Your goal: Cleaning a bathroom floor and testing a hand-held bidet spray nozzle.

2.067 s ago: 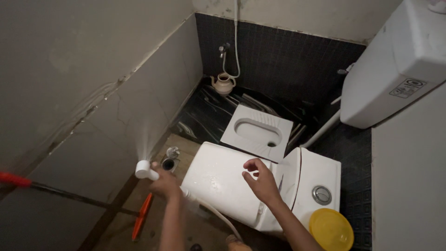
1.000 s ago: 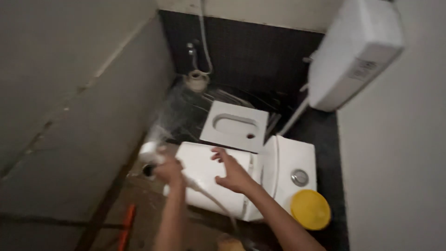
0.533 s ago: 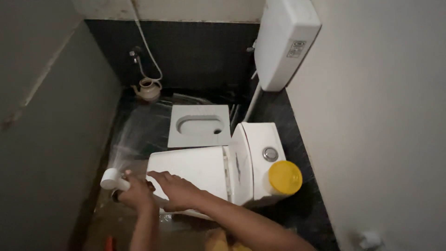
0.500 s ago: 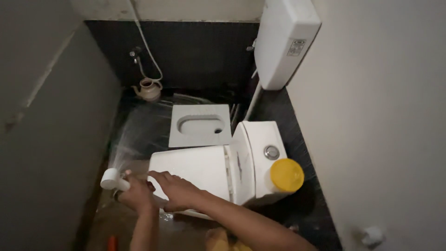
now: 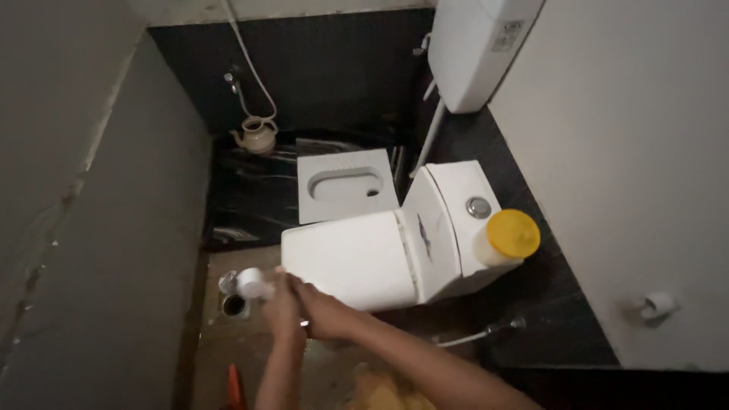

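My left hand is closed around a white hand sprayer, whose round head points left over the floor; no water comes out of it. Pressed against that hand at the sprayer's handle is my right hand, and whether it grips the handle is hidden. Both hands are just in front of the closed white lid of a seated toilet. Its tank carries a round flush button and a yellow-lidded container.
A white squat pan lies in the dark floor behind the toilet, with a kettle-shaped water pot under a wall tap. A wall cistern hangs at the top right. A floor drain, an orange handle and a hose lie low.
The spray has stopped. My right hand left the toilet lid and came against my left hand at the sprayer. The view shifted, so the toilet sits higher and further right.
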